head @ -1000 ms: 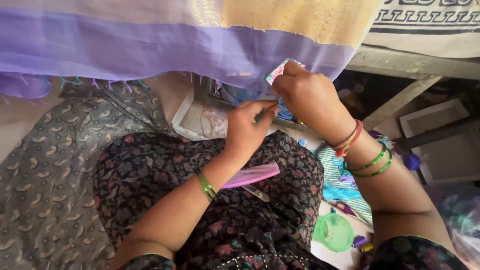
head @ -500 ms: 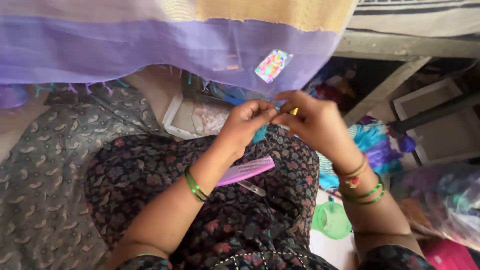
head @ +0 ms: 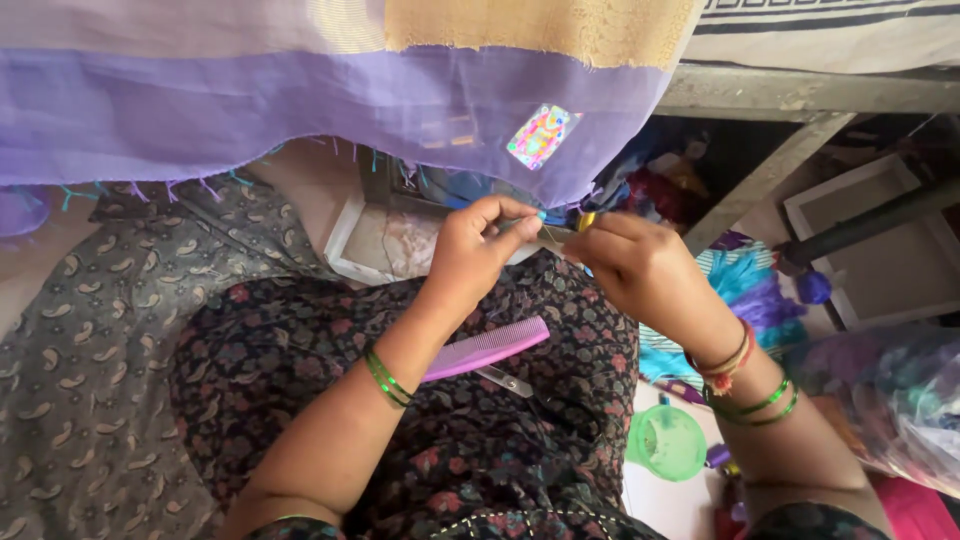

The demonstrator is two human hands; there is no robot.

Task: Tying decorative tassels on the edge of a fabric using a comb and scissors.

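Two bare hands meeting just above the lap, fingertips pinched together on something thin: left hand (head: 478,250) and right hand (head: 640,268) closed on a small item (head: 556,237), too slight and too blurred to name, with a speck of yellow (head: 587,219) showing at its far end. Nearest the lens, forearms cut off by the bottom edge, green bangles (head: 385,378) on the left wrist, green and red ones (head: 748,385) on the right. Between the arms, on the dark floral cloth (head: 480,440) of the lap, a pink comb (head: 487,347), its near end hidden under the left forearm, and just beside it a clear slim object (head: 505,381), hard to make out. Off to the right and lower down, a green cup (head: 667,442), partly screened by the right arm, near a heap of turquoise and purple threads (head: 750,290). Behind the hands, a white tray (head: 345,235), half covered by the left hand. Farther still, a purple cloth (head: 300,110) hanging across the whole upper view, fringe at its lower edge, a shiny sticker (head: 543,135) on it, hiding everything beyond. Little open room: cloth edge close above the fingers, lap close below, clutter crowding the right side.
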